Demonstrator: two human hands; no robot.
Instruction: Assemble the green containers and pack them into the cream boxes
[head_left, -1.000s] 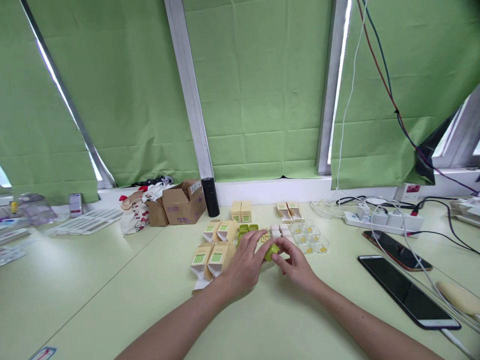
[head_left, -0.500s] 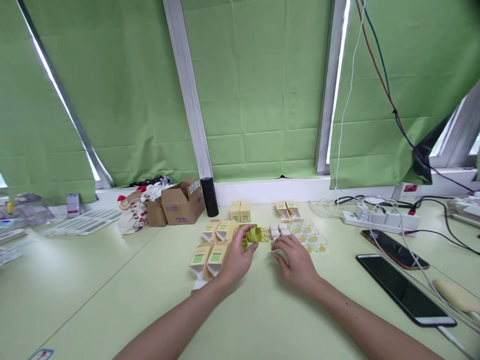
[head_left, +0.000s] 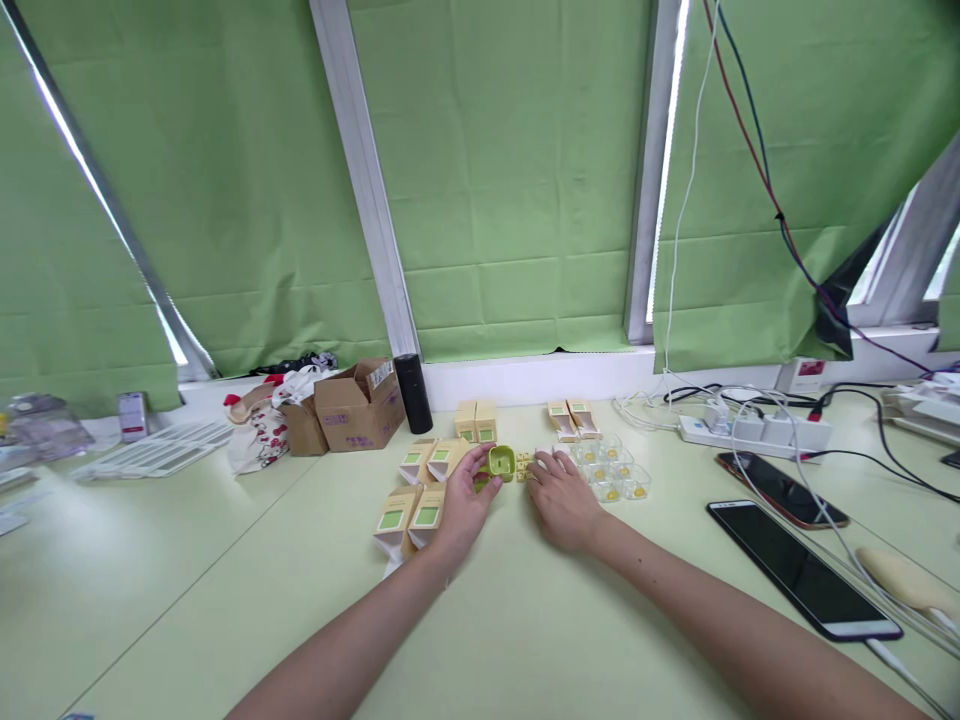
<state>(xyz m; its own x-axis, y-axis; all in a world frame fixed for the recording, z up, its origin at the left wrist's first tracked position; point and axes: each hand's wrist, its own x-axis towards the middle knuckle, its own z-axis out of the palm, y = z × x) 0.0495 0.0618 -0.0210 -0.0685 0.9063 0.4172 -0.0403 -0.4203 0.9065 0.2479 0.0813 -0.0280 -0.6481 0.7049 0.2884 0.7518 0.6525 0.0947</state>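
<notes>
My left hand (head_left: 466, 500) is closed around a small green square cup (head_left: 502, 462), tilted so its hollow inside faces me. My right hand (head_left: 564, 500) reaches down to the table just right of the cup. Its fingers are bent together beside a cluster of small yellow pieces (head_left: 523, 466); what lies beneath the fingertips is hidden. The pale pink-white pieces are mostly covered by this hand. Right of it stand several clear plastic cups (head_left: 609, 468) with yellow bits in them. Cream cartons with green labels (head_left: 392, 520) stand left of my left hand, some with open flaps.
More cream boxes (head_left: 475, 421) and open cartons (head_left: 574, 420) stand farther back. A brown cardboard box (head_left: 358, 415) and a black cylinder (head_left: 414, 394) are at the back left. Two phones (head_left: 802, 570), cables and a white power strip (head_left: 754, 432) occupy the right side.
The green cup has turned in my left hand, its opening now toward me. My right hand has moved left and its fingers have come together by the small yellow pieces.
</notes>
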